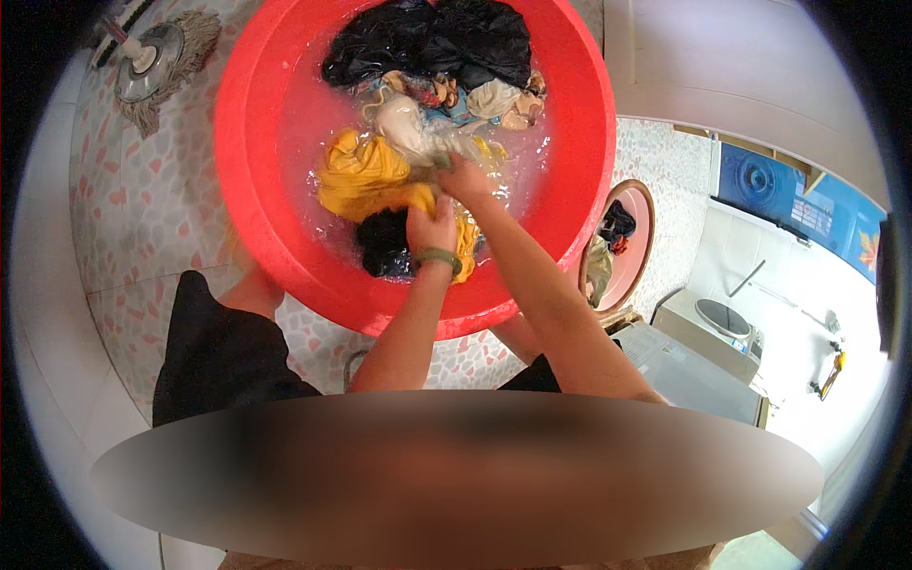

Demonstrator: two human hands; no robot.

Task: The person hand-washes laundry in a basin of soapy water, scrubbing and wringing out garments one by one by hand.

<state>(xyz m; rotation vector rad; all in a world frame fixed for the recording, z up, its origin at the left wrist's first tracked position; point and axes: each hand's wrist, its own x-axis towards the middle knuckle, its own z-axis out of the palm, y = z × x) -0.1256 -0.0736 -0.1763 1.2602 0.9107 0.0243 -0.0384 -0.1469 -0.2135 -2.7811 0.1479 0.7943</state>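
Observation:
A large red plastic tub [249, 221] of sudsy water stands before me, with wet laundry in it. My left hand [432, 226], a green bangle at its wrist, is closed on a bunched yellow garment [363, 171]. Just above it, my right hand [464, 179] is curled at the wet cloth; blur and water hide what its fingers hold. A white cloth [400, 125] lies beyond both hands. Black cloth [385, 242] sits below the yellow garment, near my left hand. Along the far side are dark garments [434, 39] and patterned cloth [524, 107].
At the upper left a string mop [167, 64] rests on the patterned tile floor [114, 214]. On the right stand a pink basin [634, 263] with clothes in it, a grey-topped appliance [698, 370] and a pale washing machine [712, 331]. My knees flank the tub.

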